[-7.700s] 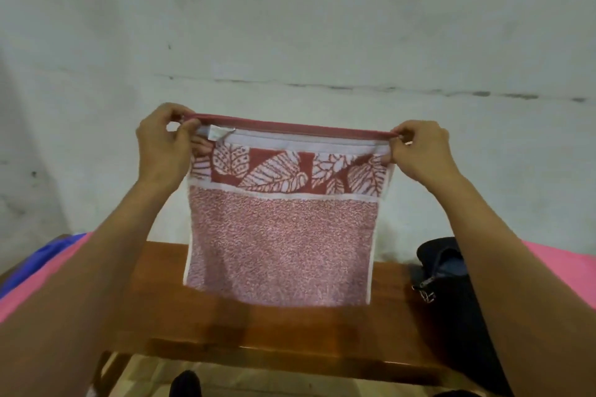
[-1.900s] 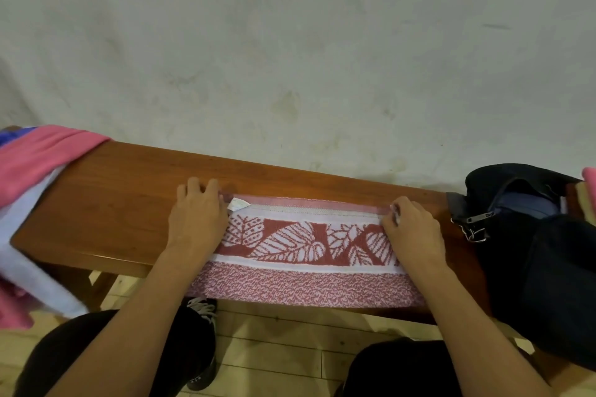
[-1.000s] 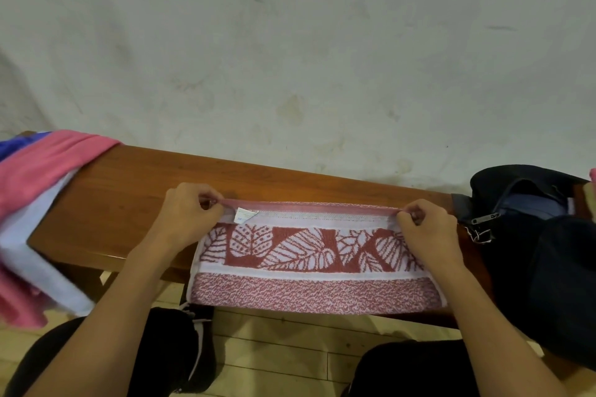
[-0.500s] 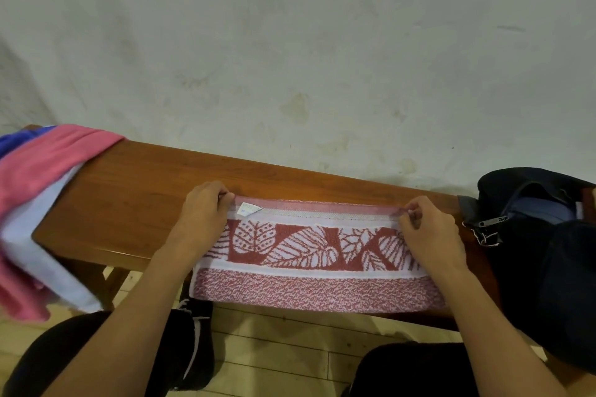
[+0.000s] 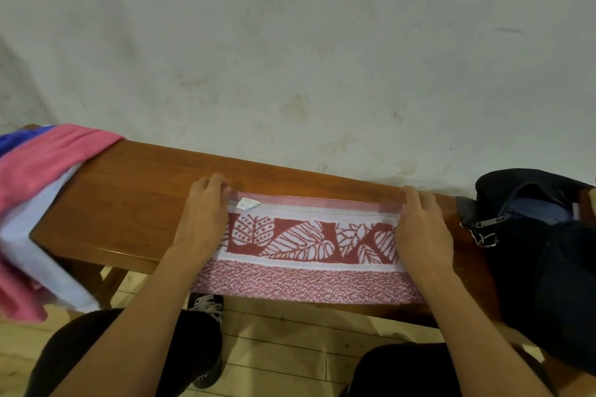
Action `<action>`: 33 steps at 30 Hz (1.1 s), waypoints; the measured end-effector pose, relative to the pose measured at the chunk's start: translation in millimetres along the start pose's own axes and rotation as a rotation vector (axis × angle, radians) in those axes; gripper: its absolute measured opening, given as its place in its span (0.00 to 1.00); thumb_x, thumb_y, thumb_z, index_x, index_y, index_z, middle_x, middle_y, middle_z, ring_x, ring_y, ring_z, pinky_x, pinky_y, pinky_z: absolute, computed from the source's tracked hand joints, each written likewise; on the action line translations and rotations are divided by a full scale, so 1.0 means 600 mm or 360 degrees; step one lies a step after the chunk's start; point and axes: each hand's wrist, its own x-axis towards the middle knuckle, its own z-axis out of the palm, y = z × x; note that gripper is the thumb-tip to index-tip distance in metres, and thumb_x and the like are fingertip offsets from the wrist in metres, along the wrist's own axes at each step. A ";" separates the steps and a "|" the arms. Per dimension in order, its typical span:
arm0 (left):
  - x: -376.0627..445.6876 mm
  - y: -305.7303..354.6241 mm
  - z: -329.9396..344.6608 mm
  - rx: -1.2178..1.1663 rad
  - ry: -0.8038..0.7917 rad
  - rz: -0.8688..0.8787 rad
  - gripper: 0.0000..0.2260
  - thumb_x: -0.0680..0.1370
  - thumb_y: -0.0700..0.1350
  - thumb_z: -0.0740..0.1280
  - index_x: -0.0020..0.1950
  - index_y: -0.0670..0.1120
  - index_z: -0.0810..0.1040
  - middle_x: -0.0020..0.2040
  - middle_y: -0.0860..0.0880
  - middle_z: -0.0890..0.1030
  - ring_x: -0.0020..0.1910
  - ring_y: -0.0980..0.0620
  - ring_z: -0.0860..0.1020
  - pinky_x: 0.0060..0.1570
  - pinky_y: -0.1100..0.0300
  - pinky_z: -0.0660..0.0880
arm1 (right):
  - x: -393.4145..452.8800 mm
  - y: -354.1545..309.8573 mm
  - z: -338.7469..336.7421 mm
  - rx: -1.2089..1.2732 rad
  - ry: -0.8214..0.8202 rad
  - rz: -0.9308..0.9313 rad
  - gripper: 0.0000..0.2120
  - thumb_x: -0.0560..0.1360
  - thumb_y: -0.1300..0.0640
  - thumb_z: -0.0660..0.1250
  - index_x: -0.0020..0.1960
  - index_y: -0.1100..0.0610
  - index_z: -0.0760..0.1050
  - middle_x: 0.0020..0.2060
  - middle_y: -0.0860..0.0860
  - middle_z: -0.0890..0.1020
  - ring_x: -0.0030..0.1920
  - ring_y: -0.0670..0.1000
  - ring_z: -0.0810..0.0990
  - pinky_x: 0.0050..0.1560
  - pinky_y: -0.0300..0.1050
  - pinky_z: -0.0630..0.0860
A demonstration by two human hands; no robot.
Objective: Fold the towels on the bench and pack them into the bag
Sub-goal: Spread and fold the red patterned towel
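One folded red leaf-print towel (image 5: 306,248) lies on the bench (image 5: 129,203), its near edge hanging over the front. The left hand (image 5: 201,219) and right hand (image 5: 421,232) press flat on its two ends, fingers straight. Three more towels (image 5: 38,177), pink, blue and white, drape the bench's left end. One dark bag (image 5: 548,251) sits at the right.

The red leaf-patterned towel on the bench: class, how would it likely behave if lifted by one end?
The red leaf-patterned towel is probably floppy: its near edge already droops over the bench. Its folded layers would likely fall open. It probably won't slide easily, as its surface looks nubbly.
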 end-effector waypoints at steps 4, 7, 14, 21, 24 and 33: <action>-0.022 0.037 -0.012 0.0168 0.0291 0.0227 0.15 0.83 0.46 0.58 0.67 0.42 0.73 0.66 0.43 0.74 0.64 0.46 0.73 0.62 0.51 0.72 | -0.031 -0.028 -0.002 0.0143 -0.0139 -0.0371 0.18 0.82 0.47 0.59 0.69 0.51 0.72 0.67 0.49 0.75 0.64 0.49 0.74 0.65 0.46 0.72; -0.063 0.060 0.007 0.0361 0.0076 0.0244 0.18 0.83 0.51 0.57 0.70 0.44 0.70 0.68 0.45 0.74 0.67 0.48 0.72 0.68 0.52 0.68 | -0.051 -0.049 0.014 0.0134 -0.0390 -0.0531 0.25 0.81 0.39 0.56 0.74 0.48 0.69 0.73 0.46 0.70 0.72 0.48 0.68 0.73 0.46 0.63; -0.055 0.053 0.028 -0.0102 -0.0258 -0.0070 0.29 0.79 0.50 0.68 0.77 0.46 0.62 0.76 0.47 0.60 0.74 0.43 0.65 0.67 0.44 0.72 | -0.042 -0.047 0.037 -0.0056 -0.0633 -0.0587 0.37 0.76 0.30 0.37 0.81 0.45 0.42 0.80 0.44 0.44 0.78 0.43 0.38 0.74 0.42 0.33; -0.029 0.052 0.046 -0.0237 -0.0140 0.0118 0.12 0.78 0.47 0.69 0.60 0.52 0.73 0.64 0.50 0.75 0.61 0.53 0.73 0.55 0.60 0.72 | -0.030 -0.039 0.064 -0.0124 -0.0532 -0.0530 0.42 0.70 0.27 0.27 0.80 0.43 0.39 0.80 0.43 0.42 0.79 0.46 0.37 0.78 0.50 0.35; -0.034 0.050 0.047 -0.0271 -0.0232 0.0233 0.18 0.79 0.44 0.68 0.67 0.53 0.69 0.62 0.52 0.78 0.57 0.56 0.75 0.49 0.66 0.70 | -0.030 -0.040 0.064 -0.0115 -0.0531 -0.0526 0.42 0.71 0.27 0.27 0.81 0.44 0.39 0.80 0.43 0.41 0.79 0.46 0.37 0.77 0.49 0.34; -0.076 0.076 0.064 0.0701 -0.0533 0.0596 0.37 0.73 0.75 0.36 0.79 0.62 0.43 0.80 0.49 0.40 0.79 0.45 0.40 0.76 0.40 0.40 | -0.029 -0.043 0.069 -0.0217 -0.0497 -0.0501 0.43 0.70 0.25 0.28 0.80 0.43 0.37 0.80 0.44 0.41 0.79 0.48 0.37 0.76 0.54 0.32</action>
